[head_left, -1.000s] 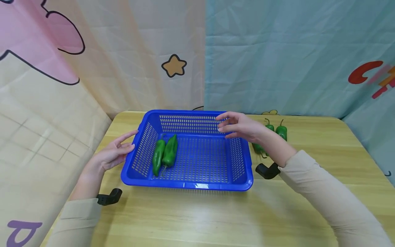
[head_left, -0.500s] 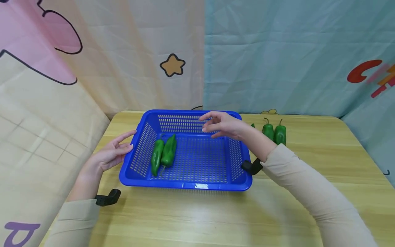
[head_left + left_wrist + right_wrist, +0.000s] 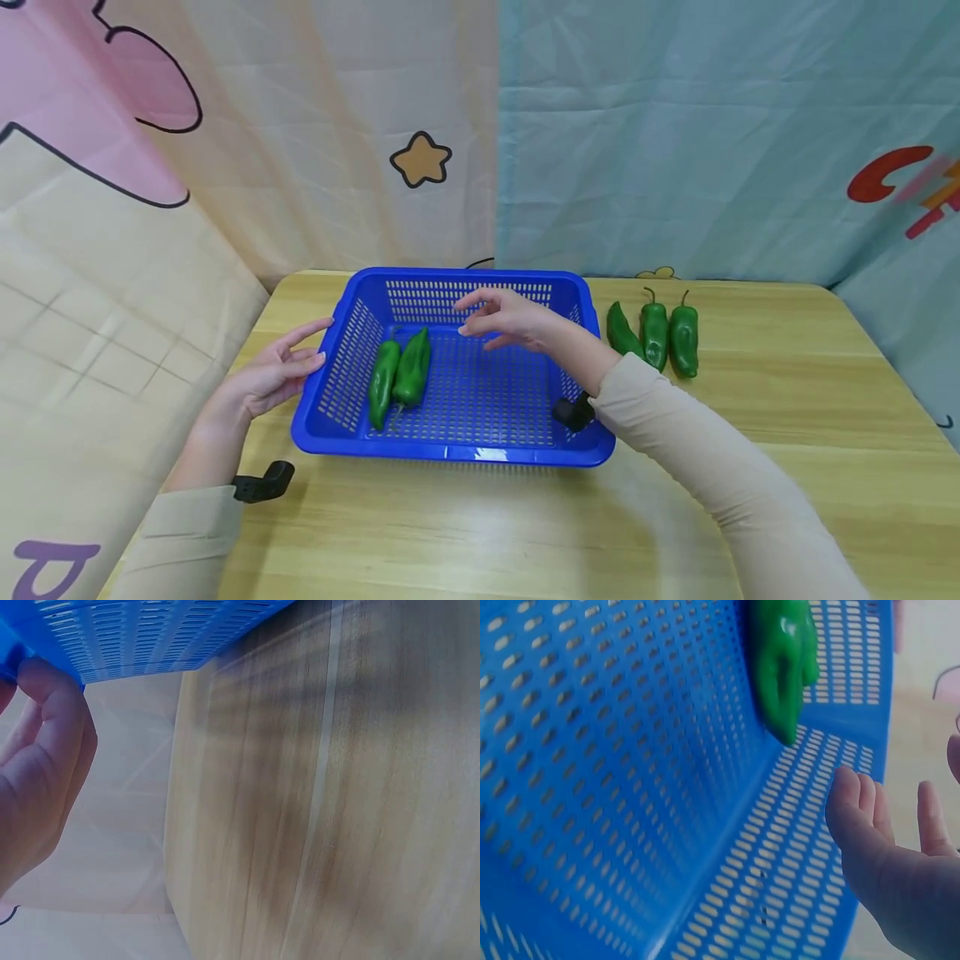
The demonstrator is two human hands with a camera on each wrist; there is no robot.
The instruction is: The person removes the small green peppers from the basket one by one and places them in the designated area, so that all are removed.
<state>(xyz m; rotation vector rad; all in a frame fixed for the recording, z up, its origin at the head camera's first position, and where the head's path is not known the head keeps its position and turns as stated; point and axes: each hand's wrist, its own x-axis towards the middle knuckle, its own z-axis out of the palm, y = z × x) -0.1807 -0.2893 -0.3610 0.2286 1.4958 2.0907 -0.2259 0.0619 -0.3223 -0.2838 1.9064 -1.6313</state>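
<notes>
A blue plastic basket [image 3: 480, 452] with slotted walls stands on the wooden table. My left hand [image 3: 262, 379] holds its left rim, thumb and forefinger at the edge; in the left wrist view the curled fingers [image 3: 52, 712] meet the rim. Inside, toward the left, two green peppers [image 3: 412, 371] lie side by side. Over the middle of the basket hovers my right hand [image 3: 506, 321], fingers loosely bent and holding nothing. The right wrist view shows that hand [image 3: 900, 862] beside the basket's slotted wall, with a green pepper [image 3: 780, 667] farther in.
Three more green peppers [image 3: 654, 333] lie in a row on the table [image 3: 780, 400], right of the basket. A patterned curtain [image 3: 645, 150] hangs behind the table's back edge, and another part of it runs along the left side.
My right hand has moved left from the basket's right rim to above its middle, bringing the peppers on the right into fuller view. The left hand and the basket have stayed put.
</notes>
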